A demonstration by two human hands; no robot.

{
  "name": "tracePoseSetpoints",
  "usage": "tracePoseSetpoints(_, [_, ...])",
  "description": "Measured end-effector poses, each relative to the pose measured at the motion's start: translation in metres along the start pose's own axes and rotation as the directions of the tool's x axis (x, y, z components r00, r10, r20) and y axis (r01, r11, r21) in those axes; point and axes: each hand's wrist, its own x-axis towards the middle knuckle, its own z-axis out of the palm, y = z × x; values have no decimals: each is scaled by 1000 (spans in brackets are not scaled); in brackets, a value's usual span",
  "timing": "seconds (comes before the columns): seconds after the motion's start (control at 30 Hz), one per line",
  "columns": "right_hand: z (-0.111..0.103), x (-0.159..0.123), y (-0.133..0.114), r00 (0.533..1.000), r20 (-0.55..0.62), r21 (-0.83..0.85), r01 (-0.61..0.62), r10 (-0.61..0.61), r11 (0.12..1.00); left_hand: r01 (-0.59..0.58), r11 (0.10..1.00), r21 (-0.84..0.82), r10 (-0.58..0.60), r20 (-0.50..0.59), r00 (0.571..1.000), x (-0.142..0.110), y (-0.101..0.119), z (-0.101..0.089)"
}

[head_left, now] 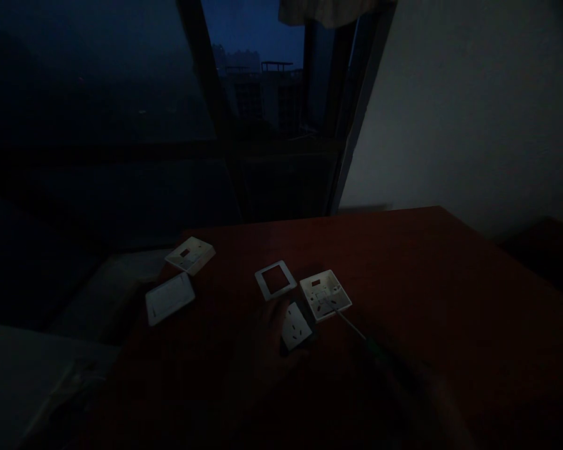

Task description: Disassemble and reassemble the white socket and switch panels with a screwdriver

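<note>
Table (403,262) reddish-brown, by dark window (272,125); pale wall (469,112) behind.

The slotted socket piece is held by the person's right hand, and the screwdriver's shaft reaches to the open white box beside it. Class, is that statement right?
Not quite: the hand is wrong. In the head view, the left hand holds the slotted socket piece. The rest stands: the screwdriver's shaft reaches to the open white box beside it.
</note>
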Motion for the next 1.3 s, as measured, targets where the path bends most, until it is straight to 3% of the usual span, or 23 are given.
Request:
tracePoseSetpoints(0.27, [-8,43,-15,988,28,134,-157,154,979,-51,998,47,51,-2,999,-6,-1,3])
tracePoseSetpoints(0.47, [6,77,-26,994,55,240,-108,98,965,-112,987,112,113,0,994,-5,-14,14])
tracePoseSetpoints(0.6, [16,90,-30,997,41,260,-81,73,962,-75,990,120,79,-32,996,-1,-18,4])
tracePoseSetpoints(0.77, [21,92,-41,995,91,312,-78,52,947,-86,994,75,93,-96,991,17,-4,-20])
tracePoseSetpoints(0.93, [30,86,-45,990,137,357,-63,15,932,-183,983,16,183,-15,983,41,9,-19])
tracePoseSetpoints(1.17, [31,80,-44,952,230,608,-302,201,735,-247,969,-10,248,56,967,52,17,-7])
tracePoseSetpoints(1.3, [30,80,-45,947,263,658,-317,186,683,-324,946,-30,325,106,940,58,13,-13])
